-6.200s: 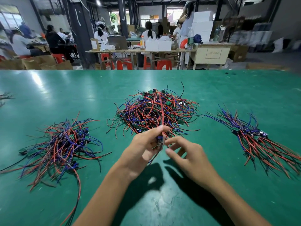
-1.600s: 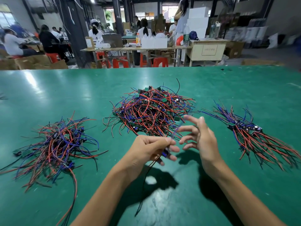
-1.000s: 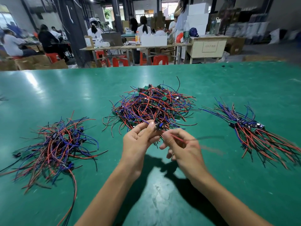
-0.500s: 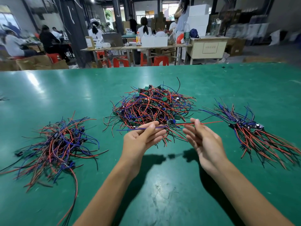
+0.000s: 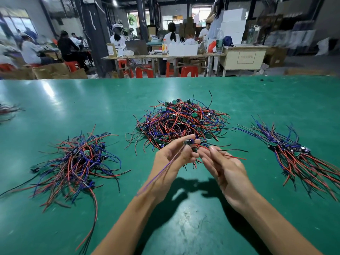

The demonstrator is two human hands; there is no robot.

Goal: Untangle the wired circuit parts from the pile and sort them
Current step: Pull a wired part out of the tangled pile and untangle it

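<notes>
A big tangled pile (image 5: 184, 122) of red, blue and black wired circuit parts lies mid-table. Just in front of it, my left hand (image 5: 171, 161) is turned palm up and pinches one wired circuit part (image 5: 189, 142) at its fingertips. That part's blue wire trails down across my left wrist. My right hand (image 5: 222, 168), also palm up, meets the left fingertips and pinches the same part's red and black wires, which stick out to the right. A loose heap of parts (image 5: 77, 162) sits at the left. An aligned bundle (image 5: 294, 155) lies at the right.
The green table (image 5: 55, 107) stretches wide around the three heaps. A few stray wires (image 5: 7, 111) poke in at the far left edge. Beyond the far edge, people sit at workbenches with red stools and boxes.
Half a second ago the part's wires were stretched sideways between my hands. Now the hands have closed together and the blue wire hangs down over my left wrist.
</notes>
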